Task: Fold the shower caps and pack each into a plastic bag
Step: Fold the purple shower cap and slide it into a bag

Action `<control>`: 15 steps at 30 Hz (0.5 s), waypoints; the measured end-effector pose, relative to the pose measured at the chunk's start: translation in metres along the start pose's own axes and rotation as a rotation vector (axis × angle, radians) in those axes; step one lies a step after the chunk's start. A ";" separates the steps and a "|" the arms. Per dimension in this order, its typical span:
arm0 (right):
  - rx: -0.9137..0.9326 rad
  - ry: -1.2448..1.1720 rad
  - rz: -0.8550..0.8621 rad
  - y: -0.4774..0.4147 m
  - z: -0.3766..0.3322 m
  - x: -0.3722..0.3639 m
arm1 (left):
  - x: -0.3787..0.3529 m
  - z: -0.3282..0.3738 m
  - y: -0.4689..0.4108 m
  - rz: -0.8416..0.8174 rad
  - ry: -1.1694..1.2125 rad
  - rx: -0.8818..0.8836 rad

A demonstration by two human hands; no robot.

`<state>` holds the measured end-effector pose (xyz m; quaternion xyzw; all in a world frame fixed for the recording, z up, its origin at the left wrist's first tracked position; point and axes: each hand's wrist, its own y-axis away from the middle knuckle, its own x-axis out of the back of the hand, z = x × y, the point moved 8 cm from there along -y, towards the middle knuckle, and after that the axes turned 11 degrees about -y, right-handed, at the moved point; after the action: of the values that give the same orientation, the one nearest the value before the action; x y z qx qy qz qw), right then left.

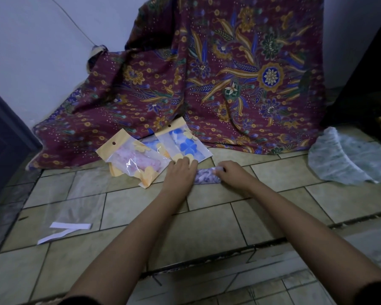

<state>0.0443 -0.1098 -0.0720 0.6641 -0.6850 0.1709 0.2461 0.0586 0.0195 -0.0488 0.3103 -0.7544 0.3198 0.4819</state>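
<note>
A big maroon batik cloth [218,73], printed with gold and blue flowers, hangs down the pale wall [42,51] at the back and spills onto the tiled floor [207,216]. Off to the right, well apart from everything else, a pale green-speckled shower cap [348,159] lies spread open and unfolded on the tiles. On the left, a clear empty plastic bag [75,199] lies flat, with white strips at its near end. Near the hem of the cloth sit two filled packets with yellow header cards: the pink-cap packet [132,160] to the left and the blue-flower packet [185,143] just beside it, their edges overlapping. Both bare forearms reach forward from the bottom of the view. The left hand [180,172] rests palm down, its fingertips touching the near corner of the blue-flower packet and its outer edge against the end of a purple-patterned shower cap [205,178], folded into a narrow strip on the floor between the hands; whether it actually grips anything I cannot tell. The right hand [233,173] is curled over the strip's right end, fingers pinched on the fold.
</note>
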 end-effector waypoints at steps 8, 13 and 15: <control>0.240 0.693 0.074 0.006 -0.040 -0.021 | 0.002 0.017 -0.001 0.144 0.046 -0.146; 0.409 0.658 0.031 0.024 -0.041 -0.034 | -0.013 -0.001 0.015 0.159 0.330 -0.054; 0.407 0.727 -0.011 0.029 -0.046 -0.041 | -0.014 -0.010 0.023 0.139 0.457 0.010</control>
<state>0.0203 -0.0482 -0.0543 0.5993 -0.5021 0.5248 0.3366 0.0504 0.0437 -0.0622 0.1795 -0.6437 0.4179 0.6155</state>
